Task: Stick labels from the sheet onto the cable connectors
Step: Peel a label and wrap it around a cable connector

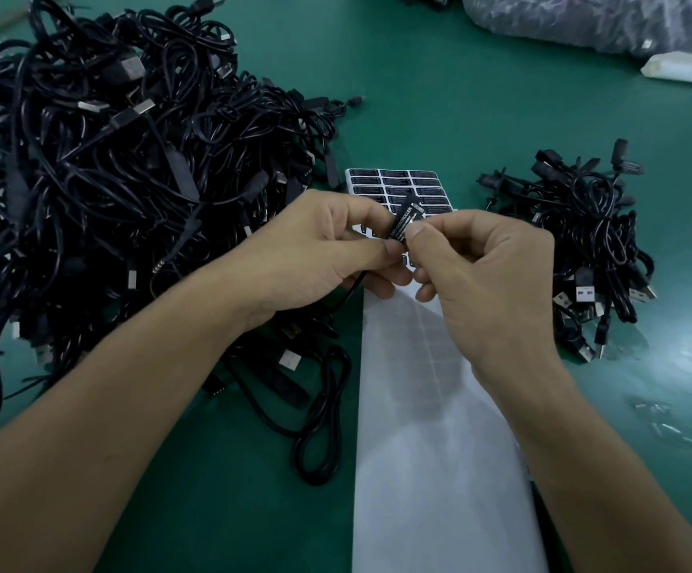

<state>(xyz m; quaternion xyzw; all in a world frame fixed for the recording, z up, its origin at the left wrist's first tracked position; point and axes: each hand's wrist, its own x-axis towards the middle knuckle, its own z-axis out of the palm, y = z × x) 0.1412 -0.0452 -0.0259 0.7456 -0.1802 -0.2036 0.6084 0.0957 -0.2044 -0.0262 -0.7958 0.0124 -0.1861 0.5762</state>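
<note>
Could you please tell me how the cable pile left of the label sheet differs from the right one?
The left pile is far larger than the right pile. The left pile sprawls to the picture's edge; the right pile is compact. The left pile reaches the label sheet; the right pile lies apart from it. Both hold black cables with USB plugs.

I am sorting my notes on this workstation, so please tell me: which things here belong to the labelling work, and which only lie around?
In the job: left hand and right hand pinching the connector; label sheet; large cable pile; small cable pile.
Lying about: plastic bag; white object; small metal bits.
</note>
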